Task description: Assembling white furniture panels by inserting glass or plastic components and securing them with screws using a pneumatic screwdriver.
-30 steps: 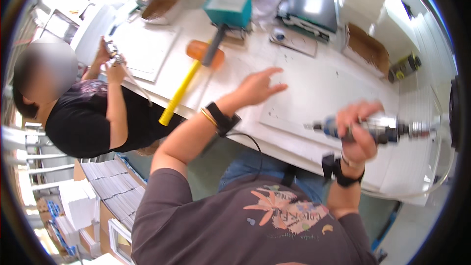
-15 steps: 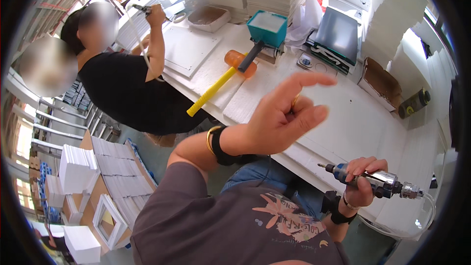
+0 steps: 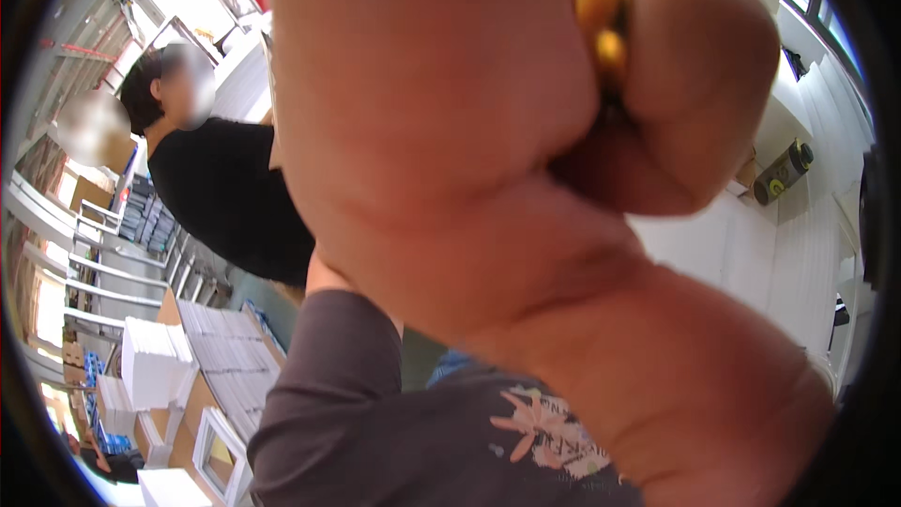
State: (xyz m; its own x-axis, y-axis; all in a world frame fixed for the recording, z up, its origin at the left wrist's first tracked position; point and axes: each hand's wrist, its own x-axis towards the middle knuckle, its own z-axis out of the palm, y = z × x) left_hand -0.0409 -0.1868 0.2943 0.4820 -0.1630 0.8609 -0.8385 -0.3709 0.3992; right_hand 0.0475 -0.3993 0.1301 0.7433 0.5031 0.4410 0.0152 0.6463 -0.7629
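Left hand (image 3: 526,188) up against lens, gold ring (image 3: 603,14) showing, fingers curled, nothing visibly gripped. Right hand hidden, grip unknowable. Advice: clear hand off view, steady.

Left hand (image 3: 488,178): bare, seen very close, blurred; gold ring (image 3: 603,19) on one finger.
Left sleeve (image 3: 324,366): short, dark grey-brown fabric, plain, creased at the shoulder.
Shirt (image 3: 422,451): same dark grey-brown; chest print (image 3: 549,432) in pink and cream, leaf-like shapes, partly hidden.
Right hand: out of sight.
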